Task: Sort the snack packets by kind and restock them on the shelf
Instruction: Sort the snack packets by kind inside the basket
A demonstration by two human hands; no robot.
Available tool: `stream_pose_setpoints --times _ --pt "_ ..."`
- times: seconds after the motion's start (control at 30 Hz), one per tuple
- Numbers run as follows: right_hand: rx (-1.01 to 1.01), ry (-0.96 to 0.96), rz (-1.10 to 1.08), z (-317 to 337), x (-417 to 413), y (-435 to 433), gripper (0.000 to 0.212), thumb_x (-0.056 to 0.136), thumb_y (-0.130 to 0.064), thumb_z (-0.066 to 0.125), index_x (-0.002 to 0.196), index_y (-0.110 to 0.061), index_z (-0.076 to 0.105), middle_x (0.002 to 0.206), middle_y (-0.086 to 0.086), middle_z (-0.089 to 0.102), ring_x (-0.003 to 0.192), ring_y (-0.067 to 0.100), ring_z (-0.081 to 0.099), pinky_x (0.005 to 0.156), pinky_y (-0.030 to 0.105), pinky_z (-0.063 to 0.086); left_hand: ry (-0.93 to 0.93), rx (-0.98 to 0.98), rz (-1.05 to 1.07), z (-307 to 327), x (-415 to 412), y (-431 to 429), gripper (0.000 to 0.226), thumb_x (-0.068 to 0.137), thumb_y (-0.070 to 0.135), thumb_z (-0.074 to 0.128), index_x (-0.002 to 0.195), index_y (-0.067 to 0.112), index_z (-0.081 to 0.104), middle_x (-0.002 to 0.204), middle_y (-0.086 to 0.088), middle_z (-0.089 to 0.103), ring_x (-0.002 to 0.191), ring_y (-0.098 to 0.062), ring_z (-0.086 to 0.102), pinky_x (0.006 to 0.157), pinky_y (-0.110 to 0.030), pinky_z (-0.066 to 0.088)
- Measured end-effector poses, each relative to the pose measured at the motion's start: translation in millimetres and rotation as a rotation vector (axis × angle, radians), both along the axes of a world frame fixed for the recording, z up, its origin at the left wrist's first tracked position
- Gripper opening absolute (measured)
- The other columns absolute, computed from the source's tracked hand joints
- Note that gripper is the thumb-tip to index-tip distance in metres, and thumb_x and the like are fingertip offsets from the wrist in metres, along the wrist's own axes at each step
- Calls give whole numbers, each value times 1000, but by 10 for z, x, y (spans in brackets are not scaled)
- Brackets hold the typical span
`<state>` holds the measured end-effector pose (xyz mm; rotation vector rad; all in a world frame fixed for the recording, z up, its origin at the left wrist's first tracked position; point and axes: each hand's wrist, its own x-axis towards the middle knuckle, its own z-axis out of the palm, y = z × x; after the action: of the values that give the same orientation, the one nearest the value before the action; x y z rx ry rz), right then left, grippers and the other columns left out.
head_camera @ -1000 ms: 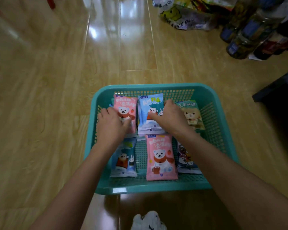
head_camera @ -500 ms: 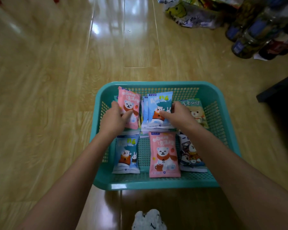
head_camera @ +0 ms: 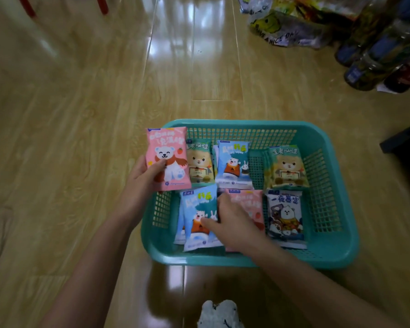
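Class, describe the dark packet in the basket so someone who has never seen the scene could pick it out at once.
Find the teal basket on the wooden floor and look at its near right corner. There lies the dark packet, with a green bear packet behind it and a pink packet, partly under the right hand, to its left. It is the only navy one.

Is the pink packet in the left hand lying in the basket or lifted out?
Lifted. The left hand grips the pink packet, which overlaps the left rim of the basket and a green packet.
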<state>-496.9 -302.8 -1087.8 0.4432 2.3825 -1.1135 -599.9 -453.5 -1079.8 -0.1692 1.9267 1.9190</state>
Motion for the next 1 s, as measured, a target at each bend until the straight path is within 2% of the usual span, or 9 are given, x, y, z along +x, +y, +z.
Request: stream_pose_setpoints --times 0.17,0.3,0.37,0.47,0.53,0.6,0.73,0.87,1.0 --pt "9 -68 -46 -117 -114 -133 42 92 -29 54 120 -2 36 81 7 49 69 18 48 50 26 30 -18 -16 61 24 46 -49 13 92 14 49 92 23 58 76 7 72 63 -4 68 57 -19 53" --pt "110 -125 -5 -203 -184 -248 56 94 -30 50 135 1 28 118 18 58 104 33 59 68 31 37 -24 -14 68 63 79 -52 14 92 14 48 93 22 59 71 10 72 62 -3 67 54 -16 51" --pt "164 -166 23 -216 -194 -292 55 95 -24 48 138 3 28 122 18 58 107 33 59 69 31 37 -34 -29 63 87 91 -36 11 92 14 48 91 21 57 70 10 72 61 -4 67 56 -18 51" --pt "117 -227 80 -160 -209 -249 34 93 -15 48 121 4 44 113 19 62 98 33 63 69 32 47 -55 -71 48 105 117 1 9 92 16 48 92 19 57 82 2 71 68 -9 67 65 -24 51" --pt "43 -212 96 -83 -190 -156 21 92 -14 47 104 3 52 110 21 63 96 34 64 79 41 54 -76 -82 32 98 155 39 11 92 17 48 93 21 58 85 0 70 70 -13 66 67 -27 50" --pt "-15 -168 96 33 -150 -2 25 93 -12 44 109 2 58 113 19 63 99 31 63 77 38 54 -97 -97 6 81 227 107 13 91 17 46 91 23 58 87 -4 70 76 -20 66 72 -35 49" --pt "-209 -116 -125 257 -48 500 24 96 -12 45 117 -12 57 98 -2 63 77 9 62 65 22 51 -113 -116 -49 52 424 309 19 90 9 41 84 20 55 85 -7 66 74 -22 63 69 -37 49" --pt "-144 -41 -338 328 10 1039 24 94 -8 48 116 -8 57 97 4 65 72 9 58 59 20 43 -133 -136 -260 29 759 507 14 94 11 45 96 18 57 88 -7 68 76 -18 64 75 -36 51" --pt "-121 -19 -462 266 46 1303 23 92 -4 50 113 -2 61 97 8 65 66 9 54 55 19 38 -201 -81 -446 -74 1082 635 14 91 15 55 102 8 59 99 -13 70 89 -25 68 80 -38 53"
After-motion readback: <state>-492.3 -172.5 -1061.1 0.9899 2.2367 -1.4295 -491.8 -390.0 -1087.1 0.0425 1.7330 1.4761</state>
